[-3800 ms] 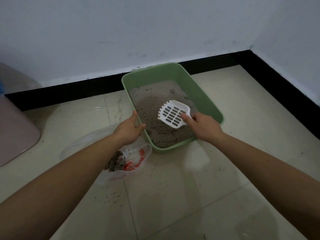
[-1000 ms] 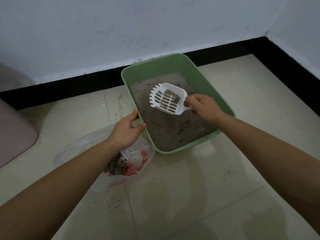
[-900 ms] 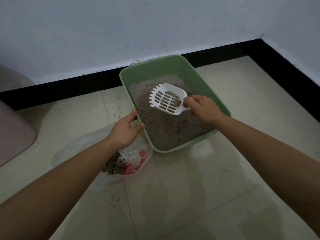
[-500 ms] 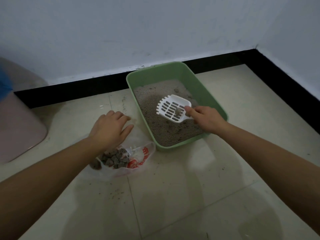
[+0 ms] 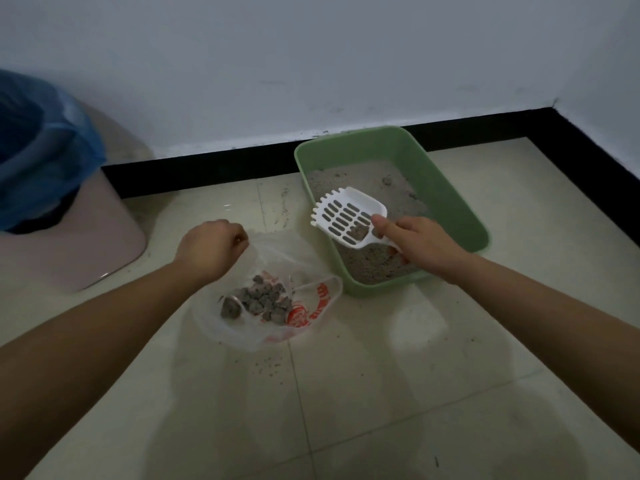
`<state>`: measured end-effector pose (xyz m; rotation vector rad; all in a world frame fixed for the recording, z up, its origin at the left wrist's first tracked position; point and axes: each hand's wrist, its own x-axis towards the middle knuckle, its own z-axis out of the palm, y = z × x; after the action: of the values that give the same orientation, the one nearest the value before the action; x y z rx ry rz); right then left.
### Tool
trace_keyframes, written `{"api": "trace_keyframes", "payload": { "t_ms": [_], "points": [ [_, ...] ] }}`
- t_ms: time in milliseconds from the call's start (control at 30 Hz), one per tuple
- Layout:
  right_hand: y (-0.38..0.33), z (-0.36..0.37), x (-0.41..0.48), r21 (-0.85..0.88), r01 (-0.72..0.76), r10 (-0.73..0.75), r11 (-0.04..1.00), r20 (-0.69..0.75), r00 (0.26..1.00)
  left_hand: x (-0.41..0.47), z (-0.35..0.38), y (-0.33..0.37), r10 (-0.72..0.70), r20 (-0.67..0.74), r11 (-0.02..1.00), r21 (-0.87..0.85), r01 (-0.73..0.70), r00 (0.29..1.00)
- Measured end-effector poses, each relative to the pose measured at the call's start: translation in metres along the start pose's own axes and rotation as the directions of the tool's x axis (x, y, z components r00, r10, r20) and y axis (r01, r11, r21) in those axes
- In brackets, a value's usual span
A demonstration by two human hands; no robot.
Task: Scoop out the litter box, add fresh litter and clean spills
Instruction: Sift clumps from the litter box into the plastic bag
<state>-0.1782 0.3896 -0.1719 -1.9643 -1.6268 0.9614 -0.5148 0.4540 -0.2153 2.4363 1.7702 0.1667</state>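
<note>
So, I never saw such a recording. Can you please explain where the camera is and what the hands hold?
No machine here, only a person's two bare hands. The one camera sits on the person's head and looks down at a tiled floor. The right hand holds a white slotted scoop, with a grey clump in it, over a green litter box. The left hand pinches the edge of a clear plastic bag on the floor, with more clumps inside. Some grains lie scattered on the tiles near it. At the left stands a pink bin with a blue liner.
</note>
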Motion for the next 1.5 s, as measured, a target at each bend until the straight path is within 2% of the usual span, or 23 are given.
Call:
{"api": "trace_keyframes", "payload": {
  "t_ms": [133,200,233,300,333,400,533,633,767,800,867,1033,1133,1233,1333,1467,1500],
  "points": [
    [-0.028,0.043,-0.007,-0.056,0.018,-0.015,0.998,0.057,0.998,0.009,0.001,0.006,-0.157,0.055,0.963,-0.211,0.165,0.986],
    [-0.036,0.064,-0.015,-0.239,0.119,-0.111,0.964,0.049,0.993,0.011,0.002,0.009,-0.204,0.079,0.942,-0.255,0.217,0.976],
    [-0.038,0.072,-0.019,-0.377,0.189,-0.185,0.907,0.048,0.982,0.012,0.002,0.011,-0.231,0.092,0.929,-0.275,0.248,0.969],
    [-0.039,0.083,-0.024,-0.629,0.331,-0.364,0.703,0.081,0.928,0.012,0.003,0.013,-0.285,0.106,0.899,-0.316,0.304,0.953],
    [-0.038,0.085,-0.024,-0.692,0.379,-0.426,0.614,0.113,0.898,0.012,0.003,0.013,-0.303,0.109,0.888,-0.329,0.322,0.947],
    [-0.037,0.086,-0.02,-0.73,0.4,-0.452,0.554,0.14,0.881,0.011,0.003,0.013,-0.329,0.113,0.871,-0.347,0.348,0.937],
    [-0.038,0.077,-0.011,-0.628,0.3,-0.337,0.718,0.063,0.939,0.012,0.003,0.012,-0.366,0.124,0.84,-0.382,0.385,0.922],
    [-0.041,0.062,-0.003,-0.569,0.218,-0.263,0.793,0.002,0.965,0.013,0.001,0.014,-0.351,0.121,0.854,-0.365,0.37,0.929],
    [-0.034,0.02,0.017,-0.217,-0.008,-0.019,0.976,-0.124,0.992,0.019,0.002,0.03,-0.316,-0.004,0.91,-0.284,0.302,0.949],
    [-0.029,0.006,0.023,-0.178,-0.067,0.045,0.982,-0.128,0.991,0.023,0.004,0.035,-0.3,-0.038,0.918,-0.283,0.277,0.953],
    [-0.011,-0.021,0.036,-0.254,-0.194,0.168,0.948,-0.12,0.978,0.032,0.008,0.051,-0.286,-0.052,0.905,-0.343,0.252,0.957],
    [0.025,-0.071,0.045,-0.54,-0.415,0.448,0.732,-0.076,0.891,0.057,0.022,0.101,-0.327,0.063,0.803,-0.508,0.312,0.943],
    [0.044,-0.078,0.059,-0.528,-0.481,0.537,0.7,-0.053,0.842,0.07,0.033,0.126,-0.345,0.107,0.771,-0.534,0.347,0.932],
    [0.056,-0.07,0.076,-0.483,-0.471,0.534,0.738,-0.009,0.846,0.081,0.039,0.147,-0.369,0.134,0.775,-0.501,0.384,0.92],
    [0.057,-0.061,0.091,-0.553,-0.369,0.453,0.747,0.016,0.892,0.096,0.045,0.16,-0.365,0.131,0.809,-0.446,0.384,0.922],
    [0.067,-0.048,0.12,-0.541,-0.331,0.382,0.773,-0.019,0.924,0.131,0.05,0.169,-0.458,0.148,0.8,-0.363,0.479,0.877],
    [0.074,-0.044,0.129,-0.491,-0.349,0.376,0.799,-0.046,0.925,0.138,0.053,0.169,-0.476,0.146,0.801,-0.335,0.496,0.867]
  ]
}}
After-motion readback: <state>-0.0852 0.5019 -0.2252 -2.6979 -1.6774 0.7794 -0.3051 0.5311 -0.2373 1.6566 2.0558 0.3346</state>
